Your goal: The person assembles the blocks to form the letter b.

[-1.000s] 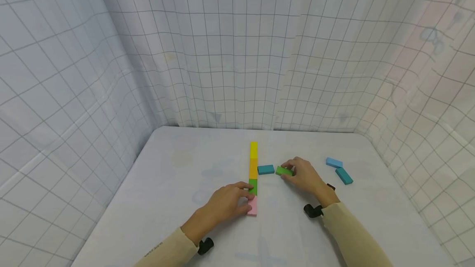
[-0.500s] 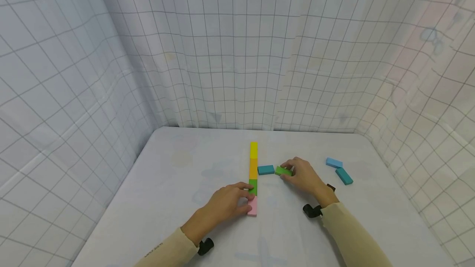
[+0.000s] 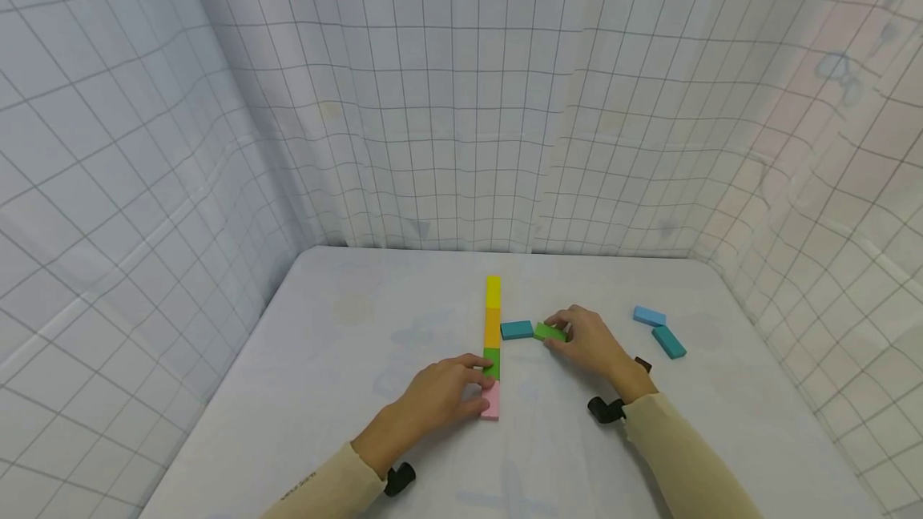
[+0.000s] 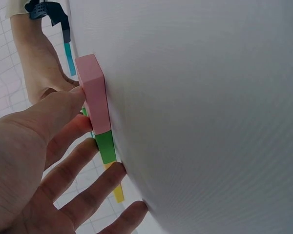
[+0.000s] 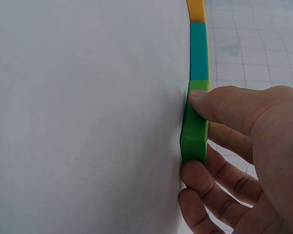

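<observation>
A straight row of flat rectangular blocks runs away from me: pink (image 3: 492,410), green (image 3: 493,356), orange (image 3: 493,327) and yellow (image 3: 493,291). A teal block (image 3: 517,330) lies crosswise, its left end against the orange one. My right hand (image 3: 593,344) pinches a lighter green block (image 5: 197,117) between thumb and fingers, flat on the table. In the right wrist view its end meets the teal block. My left hand (image 3: 441,396) rests beside the row, thumb and fingertips touching the pink and green blocks, the fingers loosely extended.
A blue block (image 3: 650,315) and another teal block (image 3: 669,342) lie loose at the right, beyond my right hand. White cloth (image 3: 332,303) covers the table. Grid-patterned curtains (image 3: 461,102) stand around its back and sides.
My right hand has slid slightly left with the light green block, bringing it up to the teal block. My left hand and the row have stayed put.
</observation>
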`<state>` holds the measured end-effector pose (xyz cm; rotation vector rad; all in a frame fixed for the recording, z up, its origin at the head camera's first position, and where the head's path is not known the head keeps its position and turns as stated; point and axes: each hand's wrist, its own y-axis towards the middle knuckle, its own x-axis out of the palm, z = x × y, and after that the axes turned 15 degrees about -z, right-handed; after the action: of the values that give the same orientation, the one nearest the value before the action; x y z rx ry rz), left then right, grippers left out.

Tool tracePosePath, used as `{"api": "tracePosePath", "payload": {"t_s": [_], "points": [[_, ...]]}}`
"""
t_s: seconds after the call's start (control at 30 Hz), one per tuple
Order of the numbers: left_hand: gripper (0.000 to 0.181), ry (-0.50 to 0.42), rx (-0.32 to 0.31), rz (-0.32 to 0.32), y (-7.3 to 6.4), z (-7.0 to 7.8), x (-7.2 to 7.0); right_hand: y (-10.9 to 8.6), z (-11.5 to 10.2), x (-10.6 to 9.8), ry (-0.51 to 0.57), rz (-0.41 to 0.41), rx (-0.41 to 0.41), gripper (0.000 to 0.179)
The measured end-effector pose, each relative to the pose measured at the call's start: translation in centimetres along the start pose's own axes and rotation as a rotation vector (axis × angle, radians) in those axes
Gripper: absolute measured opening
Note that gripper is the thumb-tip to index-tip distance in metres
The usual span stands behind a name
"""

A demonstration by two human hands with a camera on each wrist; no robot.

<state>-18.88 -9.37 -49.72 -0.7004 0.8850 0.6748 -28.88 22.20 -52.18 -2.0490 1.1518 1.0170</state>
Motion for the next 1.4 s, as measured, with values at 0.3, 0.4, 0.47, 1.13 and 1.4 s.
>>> {"api": "tracePosePath", "payload": {"t_s": [0.3, 0.4, 0.47, 1.13, 1.4], "points": [[0.033, 0.003, 0.010, 0.009, 0.0, 0.0, 0.0, 0.0, 0.1, 0.1, 0.005, -0.002, -0.008, 0.030], [0.033, 0.000, 0.016, 0.012, -0.1, 0.1, 0.0, 0.0, 0.1, 0.1, 0.003, -0.003, -0.010, 0.030], [0.033, -0.002, 0.017, 0.012, -0.1, 0.1, -0.1, 0.0, 0.1, 0.1, -0.001, -0.002, -0.013, 0.030], [0.035, -0.009, -0.011, 0.000, 0.0, 0.0, 0.0, -0.8, 0.2, 0.0, -0.011, -0.006, -0.011, 0.036], [0.035, 0.010, 0.001, 0.011, 0.0, 0.0, 0.0, -1.6, 0.8, 0.0, -0.033, 0.012, -0.020, 0.038]]}}
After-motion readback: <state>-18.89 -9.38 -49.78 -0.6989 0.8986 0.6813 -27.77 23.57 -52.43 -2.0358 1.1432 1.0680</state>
